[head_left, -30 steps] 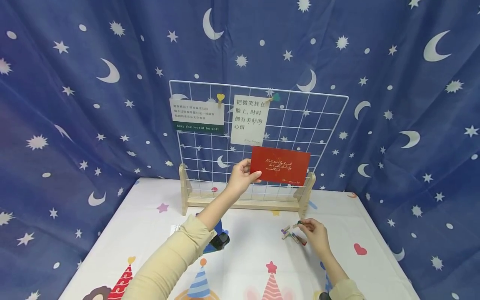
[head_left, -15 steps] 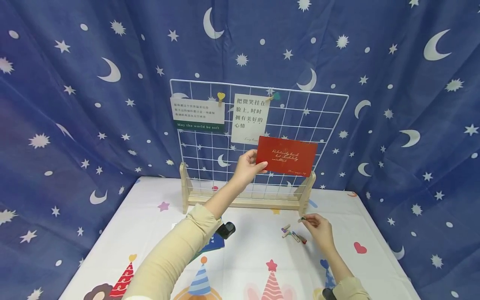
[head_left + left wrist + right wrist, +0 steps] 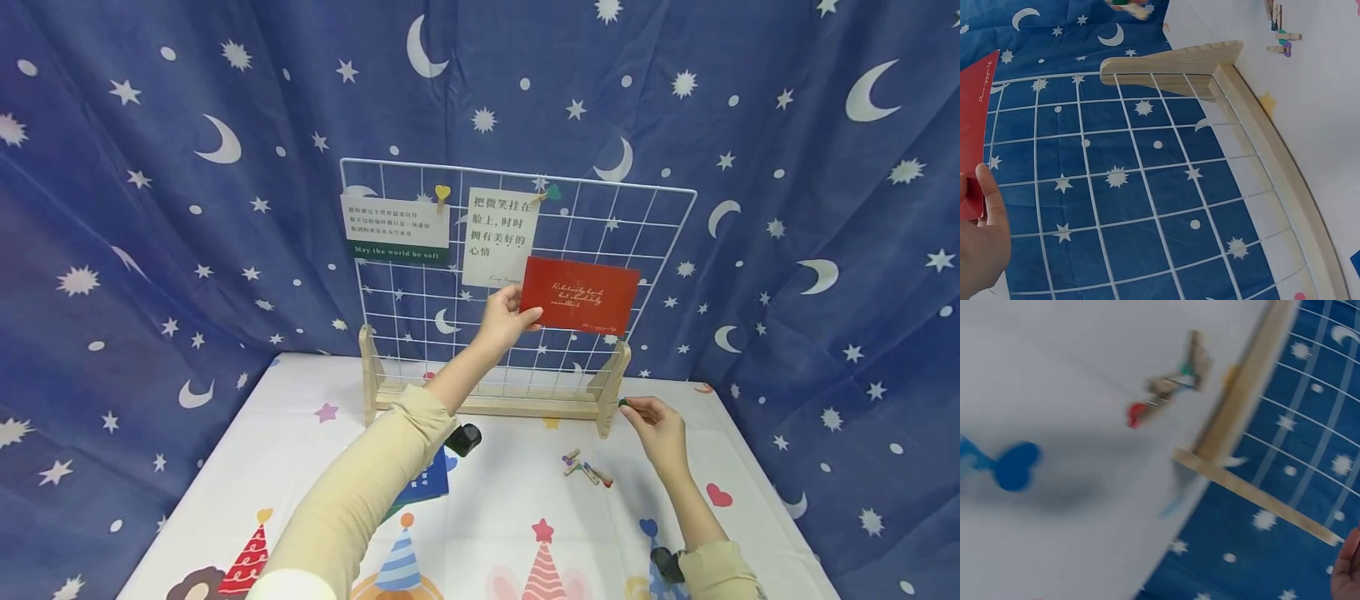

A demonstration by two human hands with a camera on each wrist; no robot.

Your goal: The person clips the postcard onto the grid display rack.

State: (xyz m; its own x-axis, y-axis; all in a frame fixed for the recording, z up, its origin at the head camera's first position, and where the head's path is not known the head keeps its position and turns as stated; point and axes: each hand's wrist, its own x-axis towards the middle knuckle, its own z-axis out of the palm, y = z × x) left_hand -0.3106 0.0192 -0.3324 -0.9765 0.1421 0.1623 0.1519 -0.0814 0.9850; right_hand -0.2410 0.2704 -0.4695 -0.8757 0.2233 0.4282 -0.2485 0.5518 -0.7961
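My left hand (image 3: 504,323) pinches the left edge of a red card (image 3: 581,295) with pale handwriting, thumb on its front. The card overlaps the right part of a white wire grid (image 3: 480,342) in the head view. My right hand (image 3: 660,432) holds a small wooden clothespin (image 3: 1135,9) with a green end, out beside the right foot of the stand. Only the edge of this hand shows in the right wrist view. A white-and-green card (image 3: 396,227) hangs by a yellow heart clothespin (image 3: 442,194), and a white card (image 3: 498,237) by a green one (image 3: 552,192).
A wooden stand (image 3: 487,407) bears the grid near the table's back edge. Several loose clothespins (image 3: 587,469) lie in front of its right foot. Blue cards (image 3: 431,479) lie partly under the left forearm. A starry blue curtain (image 3: 750,125) hangs behind.
The left hand has raised the red card and brought it slightly right against the grid's view. The right hand has lifted the clothespin up and right, away from the loose clothespins.
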